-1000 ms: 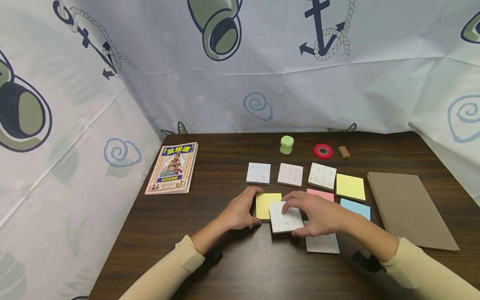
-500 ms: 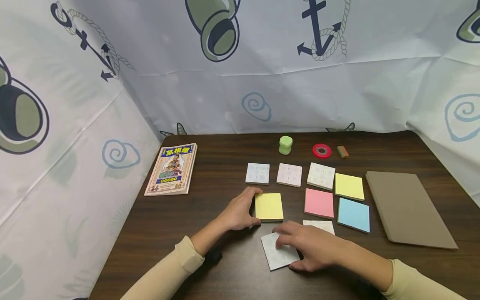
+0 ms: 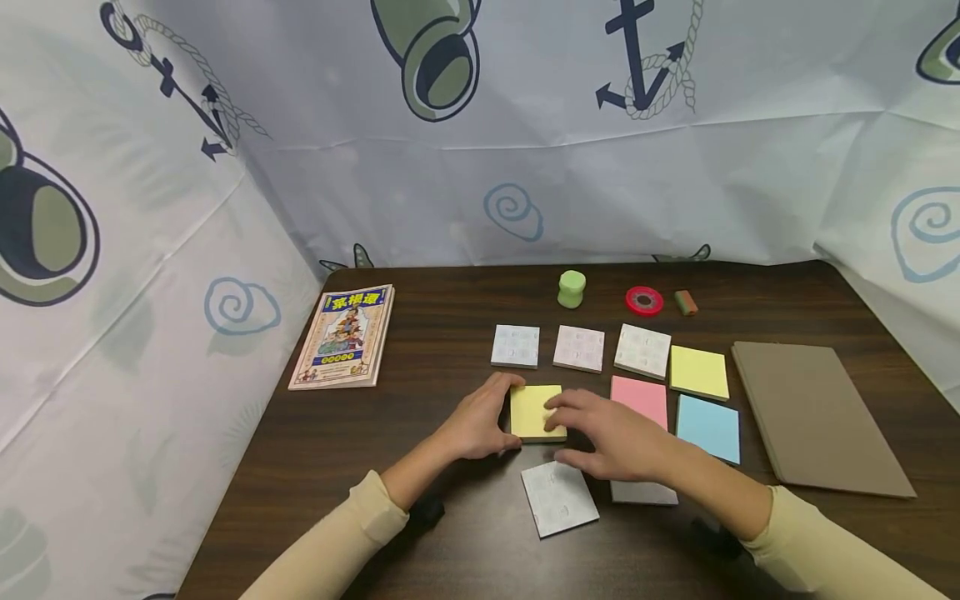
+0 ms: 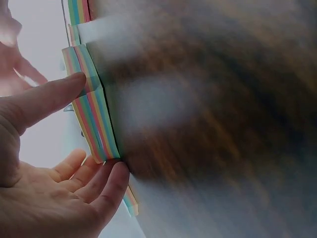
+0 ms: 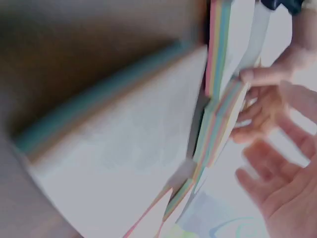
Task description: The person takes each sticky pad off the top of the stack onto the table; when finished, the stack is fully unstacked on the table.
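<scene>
My left hand [image 3: 476,425] grips a yellow sticky-note pad [image 3: 529,414] by its left side. The left wrist view shows the pad's striped, multicoloured edge [image 4: 94,119], with the thumb at one side and fingers at the other. Just over the pad's right part hovers my right hand [image 3: 618,435], its fingers loosely spread and holding nothing in the right wrist view. In front of the yellow pad, a white printed pad [image 3: 558,498] lies tilted on the table. Another pale pad [image 3: 643,493] is partly hidden under the right hand.
Behind the hands lie three pale printed pads, the middle one pinkish [image 3: 579,348]. Pink [image 3: 641,396], blue [image 3: 707,427] and second yellow [image 3: 699,372] pads sit right, beside a grey-brown board [image 3: 821,417]. A book [image 3: 345,337], green object [image 3: 572,289], red ring [image 3: 644,301] and small block [image 3: 686,302] stand farther back.
The right hand brought the white printed pad off the yellow pad toward the front, let it go, then moved back up over the yellow pad. The left hand stayed in place.
</scene>
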`<move>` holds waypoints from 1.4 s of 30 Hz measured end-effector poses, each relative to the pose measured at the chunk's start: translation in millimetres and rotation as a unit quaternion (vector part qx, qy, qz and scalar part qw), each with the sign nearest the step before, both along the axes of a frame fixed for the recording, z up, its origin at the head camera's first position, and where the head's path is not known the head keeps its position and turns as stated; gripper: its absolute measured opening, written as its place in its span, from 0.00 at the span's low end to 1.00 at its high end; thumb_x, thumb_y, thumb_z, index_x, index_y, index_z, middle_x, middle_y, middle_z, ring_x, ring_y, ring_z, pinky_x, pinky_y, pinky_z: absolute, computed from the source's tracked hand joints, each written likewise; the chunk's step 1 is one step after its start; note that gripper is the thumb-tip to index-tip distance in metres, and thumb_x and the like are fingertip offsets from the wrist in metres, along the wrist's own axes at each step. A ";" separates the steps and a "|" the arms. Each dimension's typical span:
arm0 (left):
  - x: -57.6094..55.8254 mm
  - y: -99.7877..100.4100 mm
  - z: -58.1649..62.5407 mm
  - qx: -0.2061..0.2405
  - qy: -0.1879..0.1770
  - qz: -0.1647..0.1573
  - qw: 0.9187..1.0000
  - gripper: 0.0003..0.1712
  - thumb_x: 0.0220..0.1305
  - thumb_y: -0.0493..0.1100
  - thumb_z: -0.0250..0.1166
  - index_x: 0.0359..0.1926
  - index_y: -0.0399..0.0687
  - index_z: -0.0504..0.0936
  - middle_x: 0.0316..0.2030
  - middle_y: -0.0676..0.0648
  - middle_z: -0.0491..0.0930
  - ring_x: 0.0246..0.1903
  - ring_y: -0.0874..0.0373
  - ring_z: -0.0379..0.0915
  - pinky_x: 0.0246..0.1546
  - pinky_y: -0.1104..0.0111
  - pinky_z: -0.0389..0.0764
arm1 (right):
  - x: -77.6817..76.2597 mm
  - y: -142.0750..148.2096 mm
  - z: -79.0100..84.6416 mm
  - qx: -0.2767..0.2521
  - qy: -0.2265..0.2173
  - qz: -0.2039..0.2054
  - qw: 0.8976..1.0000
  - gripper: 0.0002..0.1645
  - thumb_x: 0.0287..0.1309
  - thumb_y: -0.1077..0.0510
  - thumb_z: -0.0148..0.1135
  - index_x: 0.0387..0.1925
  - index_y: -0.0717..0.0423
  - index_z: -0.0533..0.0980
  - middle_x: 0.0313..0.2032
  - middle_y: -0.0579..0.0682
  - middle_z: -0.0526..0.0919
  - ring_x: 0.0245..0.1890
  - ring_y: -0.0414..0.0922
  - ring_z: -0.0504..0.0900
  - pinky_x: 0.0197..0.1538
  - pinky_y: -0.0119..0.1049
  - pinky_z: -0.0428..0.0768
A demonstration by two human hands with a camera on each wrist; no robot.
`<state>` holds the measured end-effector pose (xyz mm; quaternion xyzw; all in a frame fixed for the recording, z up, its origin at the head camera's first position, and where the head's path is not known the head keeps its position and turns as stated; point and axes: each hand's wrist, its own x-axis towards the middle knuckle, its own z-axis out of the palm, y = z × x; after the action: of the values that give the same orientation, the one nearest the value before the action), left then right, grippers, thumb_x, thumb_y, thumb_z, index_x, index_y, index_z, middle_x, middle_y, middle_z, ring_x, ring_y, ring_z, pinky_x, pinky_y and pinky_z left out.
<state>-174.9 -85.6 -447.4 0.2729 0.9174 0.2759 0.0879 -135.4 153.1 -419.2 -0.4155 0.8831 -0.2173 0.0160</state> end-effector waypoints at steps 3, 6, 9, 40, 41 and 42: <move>0.1 -0.9 -0.8 0.001 0.002 -0.003 1.000 0.46 0.45 0.40 0.80 0.63 0.43 0.66 0.57 0.45 0.70 0.50 0.53 0.71 0.50 0.57 0.74 | -15.2 -4.8 -3.0 0.013 0.007 -0.039 0.999 0.28 0.53 0.47 0.73 0.54 0.52 0.78 0.61 0.56 0.72 0.61 0.50 0.71 0.55 0.45 0.76; 0.1 -1.5 -1.1 0.001 0.004 -0.004 1.000 0.46 0.44 0.40 0.80 0.63 0.43 0.66 0.57 0.45 0.69 0.50 0.53 0.71 0.50 0.57 0.74 | -27.0 -10.0 -10.6 0.030 -0.003 -0.054 0.998 0.32 0.51 0.45 0.74 0.56 0.53 0.76 0.63 0.59 0.70 0.63 0.54 0.70 0.57 0.48 0.74; 0.0 -1.6 -0.7 0.001 0.003 -0.005 1.000 0.46 0.45 0.40 0.80 0.64 0.43 0.66 0.58 0.45 0.69 0.50 0.53 0.71 0.50 0.57 0.74 | -34.1 -14.8 -17.3 0.037 -0.020 -0.052 0.998 0.35 0.49 0.43 0.75 0.56 0.53 0.76 0.62 0.58 0.71 0.61 0.53 0.71 0.56 0.48 0.75; 2.5 -0.6 -0.1 -0.013 0.020 -0.011 1.000 0.42 0.45 0.36 0.78 0.61 0.42 0.69 0.55 0.47 0.72 0.53 0.54 0.70 0.52 0.57 0.73 | -84.2 104.5 21.6 0.020 -0.009 -0.217 0.976 0.29 0.48 0.52 0.75 0.51 0.60 0.78 0.57 0.64 0.74 0.56 0.62 0.72 0.55 0.60 0.70; 2.7 -0.5 0.1 -0.013 0.020 -0.012 1.000 0.41 0.45 0.36 0.78 0.61 0.42 0.69 0.55 0.47 0.72 0.53 0.54 0.70 0.52 0.57 0.73 | -90.2 118.5 22.3 0.018 -0.011 -0.243 0.970 0.31 0.49 0.51 0.75 0.52 0.62 0.77 0.57 0.66 0.73 0.56 0.63 0.71 0.55 0.61 0.70; 2.9 -0.4 0.1 -0.013 0.020 -0.012 1.000 0.41 0.45 0.36 0.78 0.61 0.42 0.69 0.55 0.47 0.72 0.53 0.54 0.70 0.52 0.57 0.73 | -95.8 132.4 22.5 0.019 -0.014 -0.269 0.963 0.32 0.50 0.49 0.74 0.53 0.63 0.76 0.57 0.68 0.71 0.55 0.64 0.71 0.54 0.62 0.69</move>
<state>-172.1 -86.0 -447.2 0.2887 0.9191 0.2570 0.0762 -231.2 285.5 -396.7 -0.1590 0.9660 -0.2025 -0.0232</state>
